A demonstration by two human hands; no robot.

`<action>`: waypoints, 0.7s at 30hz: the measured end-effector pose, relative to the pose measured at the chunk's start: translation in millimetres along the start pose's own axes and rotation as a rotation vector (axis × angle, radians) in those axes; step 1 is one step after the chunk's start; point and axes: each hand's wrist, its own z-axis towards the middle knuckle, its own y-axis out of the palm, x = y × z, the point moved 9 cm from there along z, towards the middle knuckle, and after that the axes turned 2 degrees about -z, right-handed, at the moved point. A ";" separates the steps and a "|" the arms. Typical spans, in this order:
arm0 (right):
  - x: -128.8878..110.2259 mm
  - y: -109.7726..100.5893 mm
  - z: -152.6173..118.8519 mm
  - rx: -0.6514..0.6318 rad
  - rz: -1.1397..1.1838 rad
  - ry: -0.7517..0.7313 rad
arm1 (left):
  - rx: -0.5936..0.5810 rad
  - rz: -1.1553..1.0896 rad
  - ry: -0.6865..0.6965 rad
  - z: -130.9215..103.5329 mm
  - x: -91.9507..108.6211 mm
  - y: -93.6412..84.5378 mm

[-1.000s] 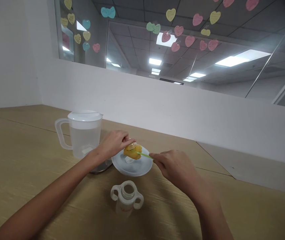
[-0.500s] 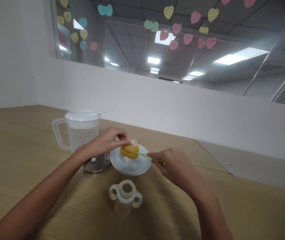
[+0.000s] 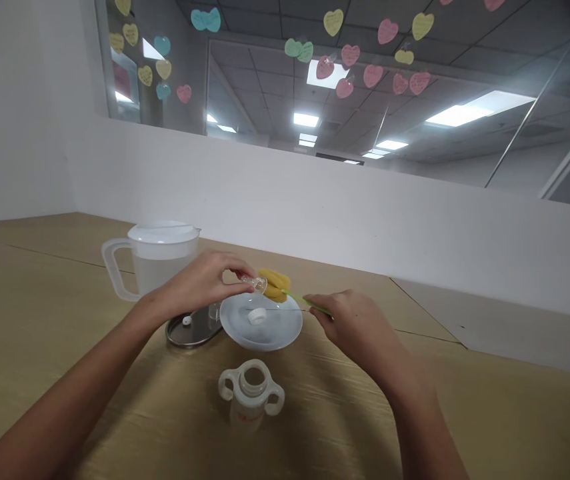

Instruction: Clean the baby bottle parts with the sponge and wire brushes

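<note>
Pinched in my left hand [image 3: 215,277] is a clear bottle nipple [image 3: 258,285], its open end facing right. My right hand [image 3: 355,327] is closed around the thin green handle of a yellow sponge bottle brush [image 3: 275,285]. The sponge head is right beside the nipple, above the far rim of a white bowl [image 3: 285,333]. A white ring cap [image 3: 257,316] lies inside the bowl. In front of the bowl stands an open two-handled baby bottle [image 3: 251,393] with red print.
A lidded pitcher [image 3: 162,257] of clear liquid stands behind my left forearm. A metal tray [image 3: 189,335] left of the bowl carries a small white piece [image 3: 187,321] and a clear item [image 3: 215,311]. A white wall [image 3: 289,193] rises behind the table.
The sponge head has moved up and right, from against the nipple to beside it. The nipple has tipped to face right and sits slightly further left. The ring cap is now fully uncovered.
</note>
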 end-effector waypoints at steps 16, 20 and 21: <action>-5.1 1.0 0.3 0.003 0.056 -0.003 | 0.079 0.213 -0.135 9.0 -28.8 4.6; -0.6 -1.7 0.2 0.027 0.010 0.042 | 0.144 0.163 -0.153 8.0 -29.8 -4.1; 0.2 -1.7 0.5 0.024 -0.004 0.052 | 0.167 0.130 -0.154 7.3 -27.6 -6.5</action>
